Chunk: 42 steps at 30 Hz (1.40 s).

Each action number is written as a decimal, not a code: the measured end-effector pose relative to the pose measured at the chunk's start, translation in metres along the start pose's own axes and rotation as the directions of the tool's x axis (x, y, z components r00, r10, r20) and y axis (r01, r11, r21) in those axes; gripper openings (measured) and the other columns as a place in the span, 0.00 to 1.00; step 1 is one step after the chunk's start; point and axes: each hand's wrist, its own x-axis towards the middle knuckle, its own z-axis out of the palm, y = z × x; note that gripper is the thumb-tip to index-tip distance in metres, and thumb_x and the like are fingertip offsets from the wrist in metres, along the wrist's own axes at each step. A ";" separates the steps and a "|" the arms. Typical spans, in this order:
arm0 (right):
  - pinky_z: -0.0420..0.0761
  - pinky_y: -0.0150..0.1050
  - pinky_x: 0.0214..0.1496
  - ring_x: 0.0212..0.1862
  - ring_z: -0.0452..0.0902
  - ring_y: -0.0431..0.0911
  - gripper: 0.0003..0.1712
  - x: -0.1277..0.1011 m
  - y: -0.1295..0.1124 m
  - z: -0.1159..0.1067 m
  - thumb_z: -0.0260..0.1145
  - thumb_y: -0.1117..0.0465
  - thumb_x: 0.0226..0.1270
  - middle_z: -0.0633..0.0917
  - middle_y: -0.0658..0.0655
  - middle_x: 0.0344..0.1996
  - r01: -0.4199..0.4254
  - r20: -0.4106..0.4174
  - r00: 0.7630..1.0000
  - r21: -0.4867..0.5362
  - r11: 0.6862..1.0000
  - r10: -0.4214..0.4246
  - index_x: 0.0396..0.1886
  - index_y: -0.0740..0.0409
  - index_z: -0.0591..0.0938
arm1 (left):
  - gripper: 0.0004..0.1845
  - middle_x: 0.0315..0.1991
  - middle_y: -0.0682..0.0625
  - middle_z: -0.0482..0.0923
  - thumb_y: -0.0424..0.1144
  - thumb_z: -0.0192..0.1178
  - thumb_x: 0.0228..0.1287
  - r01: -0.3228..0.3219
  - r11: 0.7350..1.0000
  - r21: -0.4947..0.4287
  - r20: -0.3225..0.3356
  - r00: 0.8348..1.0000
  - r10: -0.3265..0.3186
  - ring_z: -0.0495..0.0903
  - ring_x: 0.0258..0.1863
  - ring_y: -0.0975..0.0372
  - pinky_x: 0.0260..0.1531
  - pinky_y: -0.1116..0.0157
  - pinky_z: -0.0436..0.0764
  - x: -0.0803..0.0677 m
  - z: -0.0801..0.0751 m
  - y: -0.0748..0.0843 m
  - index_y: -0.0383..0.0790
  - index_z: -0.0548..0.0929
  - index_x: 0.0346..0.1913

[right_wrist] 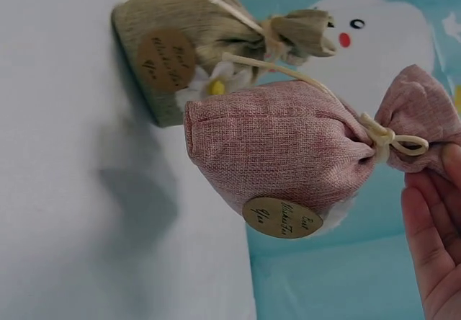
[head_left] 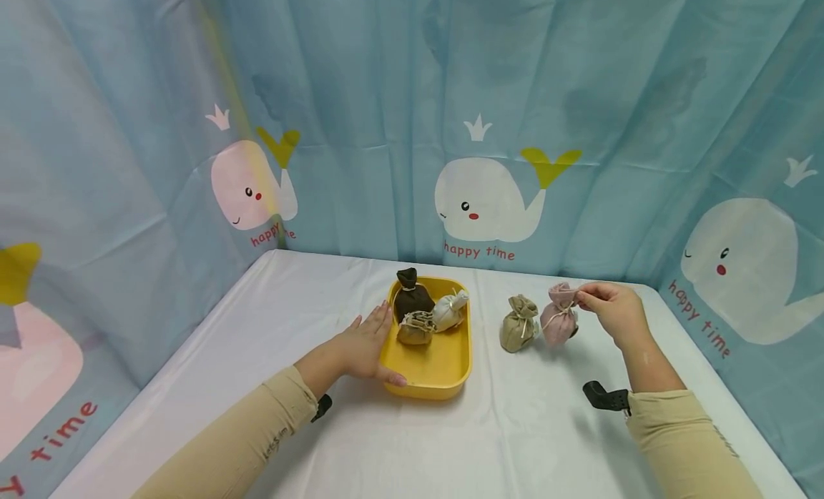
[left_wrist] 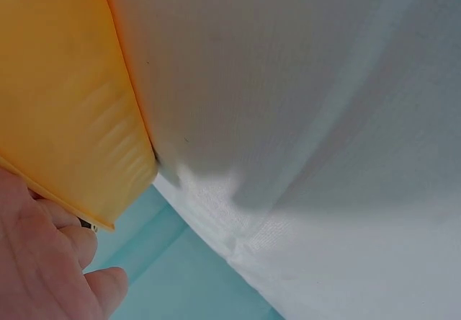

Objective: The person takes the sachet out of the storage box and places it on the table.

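Observation:
A yellow tray (head_left: 430, 374) sits mid-table with a dark brown pouch (head_left: 412, 294), a tan pouch (head_left: 416, 328) and a white pouch (head_left: 450, 310) inside. My left hand (head_left: 367, 347) rests flat against the tray's left rim, thumb at the front corner; the left wrist view shows the tray wall (left_wrist: 68, 111) beside the fingers (left_wrist: 43, 262). My right hand (head_left: 614, 309) pinches the tied top of a pink pouch (head_left: 558, 317), which is lifted slightly off the table (right_wrist: 288, 154). An olive pouch (head_left: 518, 323) stands just left of it (right_wrist: 187, 46).
A white cloth covers the table (head_left: 515, 435). Blue whale-print curtains (head_left: 489, 127) close in the back and both sides. Black wrist mounts (head_left: 605, 397) show near both sleeves.

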 end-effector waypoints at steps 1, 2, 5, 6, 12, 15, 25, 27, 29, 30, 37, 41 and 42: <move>0.80 0.37 0.41 0.33 0.78 0.34 0.18 0.001 0.003 0.002 0.60 0.54 0.65 0.84 0.62 0.35 -0.003 0.005 1.000 0.013 1.000 0.002 0.40 0.66 0.82 | 0.75 0.72 0.42 0.29 0.86 0.43 0.24 0.000 1.000 0.001 0.000 1.000 0.000 0.33 0.71 0.54 0.66 0.48 0.45 0.000 0.000 0.000 0.35 0.36 0.71; 0.80 0.37 0.40 0.33 0.79 0.36 0.16 0.005 0.015 0.004 0.62 0.55 0.63 0.84 0.60 0.34 0.004 0.013 1.000 0.066 0.998 -0.005 0.40 0.64 0.83 | 0.75 0.72 0.42 0.29 0.86 0.43 0.24 -0.001 1.000 0.002 0.000 1.000 0.001 0.33 0.71 0.53 0.66 0.48 0.45 0.000 0.000 -0.001 0.34 0.37 0.71; 0.79 0.47 0.42 0.35 0.80 0.42 0.18 0.010 0.028 0.007 0.65 0.50 0.60 0.85 0.58 0.32 0.004 0.038 0.999 0.118 0.993 -0.008 0.37 0.62 0.83 | 0.75 0.72 0.42 0.29 0.86 0.43 0.25 -0.008 1.000 0.002 -0.006 1.000 0.008 0.34 0.71 0.53 0.65 0.48 0.45 0.000 -0.001 -0.001 0.34 0.37 0.71; 0.80 0.46 0.40 0.34 0.81 0.42 0.17 0.011 0.033 0.008 0.65 0.51 0.59 0.85 0.56 0.31 0.000 0.043 0.999 0.143 0.990 -0.006 0.37 0.61 0.84 | 0.75 0.72 0.42 0.29 0.86 0.44 0.25 -0.010 1.000 0.003 -0.008 1.000 0.010 0.34 0.71 0.53 0.65 0.48 0.45 0.000 -0.002 -0.001 0.34 0.37 0.71; 0.79 0.49 0.42 0.39 0.81 0.49 0.18 0.001 0.015 0.010 0.62 0.51 0.63 0.84 0.61 0.35 -0.028 0.045 0.999 0.036 0.999 0.026 0.39 0.63 0.83 | 0.75 0.72 0.42 0.29 0.85 0.44 0.26 -0.013 1.000 0.001 -0.003 1.000 0.013 0.33 0.71 0.53 0.65 0.48 0.45 -0.002 -0.004 0.001 0.34 0.36 0.71; 0.78 0.50 0.45 0.42 0.81 0.52 0.18 -0.004 0.009 0.011 0.59 0.53 0.66 0.84 0.64 0.38 -0.037 0.053 0.998 -0.024 0.999 0.038 0.42 0.64 0.82 | 0.75 0.72 0.42 0.28 0.85 0.44 0.26 -0.009 1.000 -0.002 0.006 1.000 0.009 0.33 0.71 0.54 0.65 0.48 0.45 -0.002 -0.005 0.001 0.34 0.35 0.71; 0.79 0.44 0.44 0.37 0.80 0.39 0.17 -0.004 0.019 0.023 0.57 0.55 0.68 0.82 0.63 0.40 -0.110 0.077 0.991 0.019 0.994 0.108 0.45 0.65 0.81 | 0.75 0.72 0.43 0.28 0.86 0.44 0.25 -0.004 1.000 0.000 0.008 1.000 0.004 0.32 0.71 0.54 0.66 0.49 0.44 0.000 -0.002 0.000 0.35 0.35 0.71; 0.79 0.45 0.45 0.38 0.80 0.41 0.18 -0.005 0.020 0.024 0.57 0.55 0.68 0.82 0.63 0.41 -0.120 0.083 0.990 0.021 0.992 0.118 0.45 0.65 0.80 | 0.75 0.72 0.42 0.28 0.86 0.44 0.25 -0.007 1.000 -0.002 0.005 1.000 0.007 0.33 0.71 0.53 0.66 0.48 0.45 0.000 -0.001 0.000 0.34 0.36 0.71; 0.79 0.45 0.45 0.39 0.81 0.43 0.18 -0.005 0.020 0.026 0.57 0.55 0.68 0.82 0.64 0.41 -0.125 0.089 0.988 0.022 0.992 0.122 0.45 0.65 0.80 | 0.75 0.72 0.42 0.28 0.86 0.44 0.25 -0.008 1.000 -0.006 0.004 1.000 0.008 0.33 0.71 0.53 0.66 0.48 0.45 0.000 -0.001 -0.001 0.34 0.36 0.71; 0.79 0.45 0.45 0.39 0.80 0.43 0.18 -0.006 0.020 0.026 0.57 0.55 0.68 0.82 0.64 0.41 -0.124 0.093 0.988 0.023 0.992 0.121 0.45 0.66 0.80 | 0.75 0.72 0.42 0.28 0.86 0.44 0.25 -0.008 1.000 -0.007 0.003 1.000 0.008 0.33 0.71 0.53 0.66 0.48 0.45 0.000 -0.001 -0.001 0.34 0.36 0.71; 0.80 0.40 0.42 0.38 0.80 0.39 0.18 -0.005 0.023 0.024 0.56 0.55 0.68 0.82 0.64 0.42 -0.105 0.116 0.988 0.001 0.994 0.105 0.45 0.66 0.80 | 0.75 0.72 0.42 0.28 0.85 0.44 0.25 -0.005 1.000 -0.005 0.004 1.000 0.005 0.33 0.71 0.53 0.66 0.49 0.44 -0.001 -0.002 0.001 0.34 0.35 0.71; 0.79 0.46 0.45 0.43 0.80 0.51 0.19 -0.007 0.021 0.019 0.56 0.55 0.68 0.81 0.65 0.44 -0.089 0.145 0.985 -0.015 0.996 0.090 0.46 0.66 0.79 | 0.75 0.72 0.42 0.29 0.85 0.44 0.26 -0.008 1.000 -0.002 -0.001 1.000 0.008 0.34 0.71 0.53 0.66 0.49 0.45 -0.001 -0.002 0.001 0.34 0.36 0.71; 0.78 0.49 0.47 0.45 0.79 0.54 0.19 -0.008 0.020 0.018 0.56 0.54 0.68 0.80 0.66 0.45 -0.090 0.155 0.984 -0.018 0.996 0.092 0.47 0.66 0.79 | 0.75 0.72 0.42 0.29 0.85 0.45 0.25 -0.008 1.000 -0.003 -0.001 1.000 0.008 0.33 0.71 0.53 0.66 0.49 0.45 -0.001 -0.002 0.001 0.34 0.36 0.71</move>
